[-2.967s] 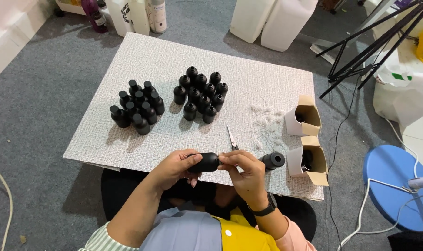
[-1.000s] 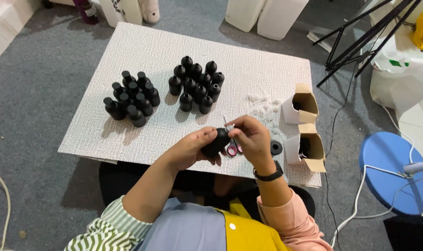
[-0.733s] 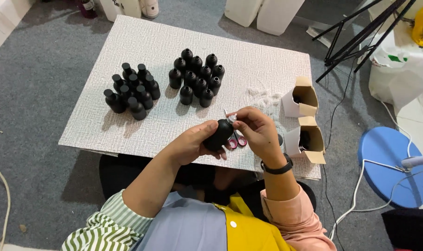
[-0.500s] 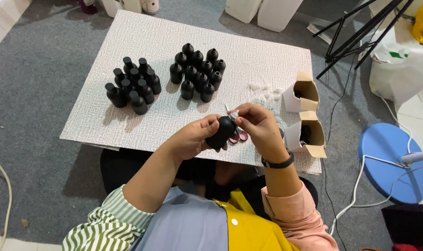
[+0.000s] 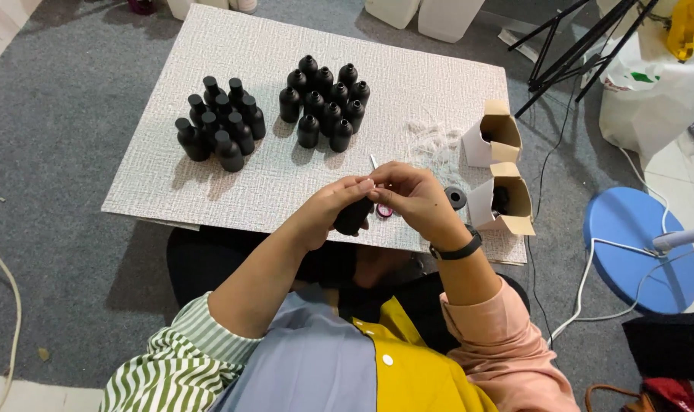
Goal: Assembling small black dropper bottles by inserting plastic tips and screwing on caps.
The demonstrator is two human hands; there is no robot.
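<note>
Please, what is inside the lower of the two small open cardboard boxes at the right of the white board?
Inside the lower cardboard box a dark object shows through the opening; its flap and walls hide the rest, so its kind stays unclear.

Soft, even daylight fills the room; the black bottles (image 5: 217,137) cast short, faint shadows toward the near-left on the white board (image 5: 438,84). Sharp throughout, no glare.

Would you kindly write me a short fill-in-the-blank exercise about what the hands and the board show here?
1. The left hand holds a bottle whose colour is ____.
2. The bottles standing on the white board form ____ clusters.
3. Right of the right hand stand two open ____ boxes.
4. The right wrist wears a black ____.

Missing words: black; two; cardboard; watch
</note>
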